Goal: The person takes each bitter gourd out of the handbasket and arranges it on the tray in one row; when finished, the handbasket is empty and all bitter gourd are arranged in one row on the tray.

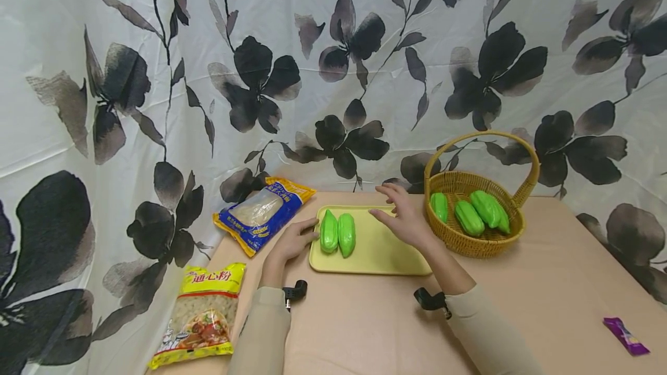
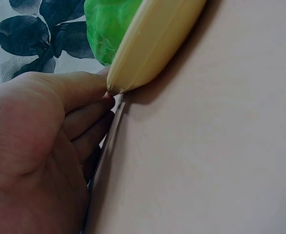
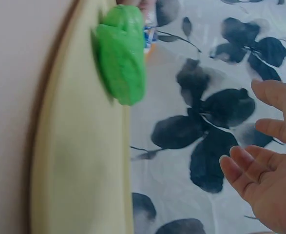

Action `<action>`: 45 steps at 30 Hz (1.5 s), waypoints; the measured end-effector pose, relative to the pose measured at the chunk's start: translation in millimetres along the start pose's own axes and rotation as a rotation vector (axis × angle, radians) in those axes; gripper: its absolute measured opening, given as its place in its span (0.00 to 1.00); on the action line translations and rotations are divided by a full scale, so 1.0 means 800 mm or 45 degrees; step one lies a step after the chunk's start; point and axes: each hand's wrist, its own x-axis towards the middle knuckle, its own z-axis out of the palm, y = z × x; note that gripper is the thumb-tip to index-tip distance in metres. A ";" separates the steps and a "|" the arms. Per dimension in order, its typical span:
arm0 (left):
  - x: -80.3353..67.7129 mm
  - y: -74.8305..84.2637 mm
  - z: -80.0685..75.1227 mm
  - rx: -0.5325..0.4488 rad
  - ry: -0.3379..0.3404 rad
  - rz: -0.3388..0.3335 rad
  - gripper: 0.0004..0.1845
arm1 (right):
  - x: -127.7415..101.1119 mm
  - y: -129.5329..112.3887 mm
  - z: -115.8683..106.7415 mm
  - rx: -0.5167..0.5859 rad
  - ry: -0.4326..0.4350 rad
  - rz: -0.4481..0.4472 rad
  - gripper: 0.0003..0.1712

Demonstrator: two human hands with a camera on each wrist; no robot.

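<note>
Floral cloth hung behind a pale bench, where a yellow tray lay with two green vegetables side by side toward its left end. More green pieces sat in a wicker basket to the tray's right. The person's left grip touched the tray's left rim; whether it pinched or merely steadied it, one could not tell. The right grip held nothing, its fingers spread above the tray's right part, between the pair and the basket. The step in hand seemed a pause between moving vegetables, though which way was unclear. The next move probably called for the right grip to close around one vegetable while the left kept the tray from sliding.
</note>
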 end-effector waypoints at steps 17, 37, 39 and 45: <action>0.000 0.000 0.001 0.001 0.005 -0.020 0.25 | -0.010 0.023 -0.054 -0.076 0.222 -0.036 0.31; -0.001 0.000 0.001 -0.038 -0.009 -0.036 0.25 | -0.036 0.112 -0.132 -0.167 0.368 0.337 0.34; -0.001 0.000 0.000 -0.038 -0.008 -0.033 0.25 | -0.038 0.118 -0.135 -0.200 0.385 0.357 0.34; 0.000 0.000 -0.001 -0.044 -0.007 -0.027 0.25 | -0.046 0.130 -0.143 -0.321 0.400 0.437 0.36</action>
